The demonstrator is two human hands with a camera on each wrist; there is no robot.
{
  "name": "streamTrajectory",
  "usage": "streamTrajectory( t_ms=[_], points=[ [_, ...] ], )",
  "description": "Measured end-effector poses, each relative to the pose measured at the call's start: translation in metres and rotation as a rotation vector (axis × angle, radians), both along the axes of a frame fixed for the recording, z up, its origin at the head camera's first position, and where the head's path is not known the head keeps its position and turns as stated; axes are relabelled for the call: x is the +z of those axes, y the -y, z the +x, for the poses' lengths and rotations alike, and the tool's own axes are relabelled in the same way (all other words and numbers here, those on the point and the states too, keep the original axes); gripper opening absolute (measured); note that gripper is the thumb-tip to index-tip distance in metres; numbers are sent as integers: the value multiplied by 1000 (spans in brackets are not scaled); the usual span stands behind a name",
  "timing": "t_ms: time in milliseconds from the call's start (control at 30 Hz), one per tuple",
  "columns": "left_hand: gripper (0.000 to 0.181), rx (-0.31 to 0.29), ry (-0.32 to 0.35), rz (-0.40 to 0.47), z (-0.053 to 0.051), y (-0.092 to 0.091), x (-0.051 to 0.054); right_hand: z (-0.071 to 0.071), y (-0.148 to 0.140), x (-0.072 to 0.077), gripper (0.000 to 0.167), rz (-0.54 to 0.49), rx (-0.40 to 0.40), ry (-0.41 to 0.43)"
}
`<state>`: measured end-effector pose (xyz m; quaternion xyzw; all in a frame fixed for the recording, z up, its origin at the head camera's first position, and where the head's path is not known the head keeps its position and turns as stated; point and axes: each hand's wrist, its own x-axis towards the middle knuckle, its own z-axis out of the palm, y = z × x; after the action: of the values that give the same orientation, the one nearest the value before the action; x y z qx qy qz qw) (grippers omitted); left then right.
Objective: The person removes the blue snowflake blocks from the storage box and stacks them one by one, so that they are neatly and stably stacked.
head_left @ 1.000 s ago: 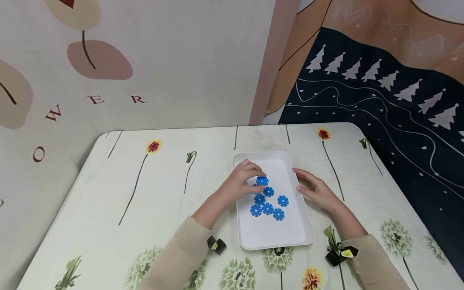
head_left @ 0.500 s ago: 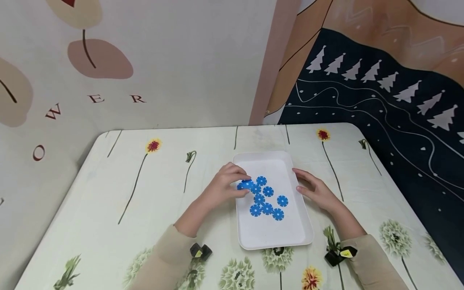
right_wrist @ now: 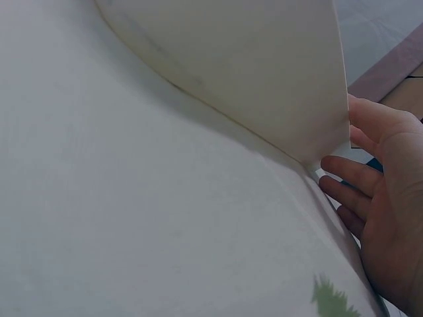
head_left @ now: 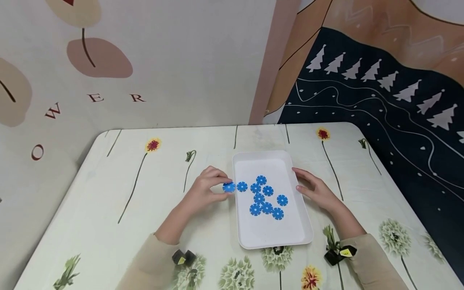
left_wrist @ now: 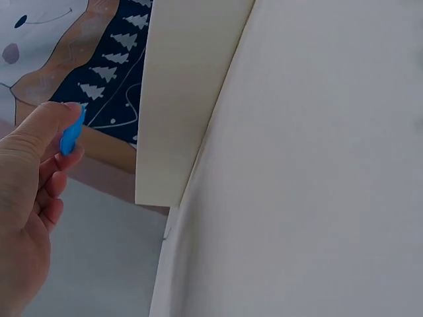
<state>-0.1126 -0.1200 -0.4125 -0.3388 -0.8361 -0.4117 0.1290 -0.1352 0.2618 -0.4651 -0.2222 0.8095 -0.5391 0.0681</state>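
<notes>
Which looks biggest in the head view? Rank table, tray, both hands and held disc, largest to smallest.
1. Table
2. Tray
3. Left hand and right hand: too alike to rank
4. Held disc

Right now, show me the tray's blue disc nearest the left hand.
The blue disc inside the tray by its left rim, beside the pinched disc in the left hand; other discs inside lie farther right.

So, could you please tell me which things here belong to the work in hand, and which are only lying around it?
Part of the work:
Blue disc, held in the fingers of the left hand
Other blue discs, inside the tray
White tray, with the right hand at its rim

Only around it:
Flowered tablecloth
Tree picture behind
</notes>
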Motion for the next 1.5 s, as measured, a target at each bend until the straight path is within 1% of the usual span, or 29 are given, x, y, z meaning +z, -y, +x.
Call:
streamTrajectory(
  t_ms=[133,300,400,533,767,900,1133,1500],
  points=[
    [30,11,-10,7,3,10,-4,0,0,0,54,4,-1,4],
    [32,19,-24,36,6,21,-9,0,0,0,54,11,-8,1],
    [33,23,-6,44,6,27,-12,0,0,0,54,8,-6,-1],
    [33,22,57,37,7,34,-18,0,0,0,54,5,2,-5],
    [32,52,219,10,4,42,-29,0,0,1,54,6,1,-6],
    [31,67,286,7,3,45,-34,0,0,1,54,8,0,-3],
    [32,70,334,-6,0,47,-41,1,0,1,54,-1,-1,2],
    [30,90,404,-63,-1,48,-49,0,0,0,54,3,-1,1]
  ],
)
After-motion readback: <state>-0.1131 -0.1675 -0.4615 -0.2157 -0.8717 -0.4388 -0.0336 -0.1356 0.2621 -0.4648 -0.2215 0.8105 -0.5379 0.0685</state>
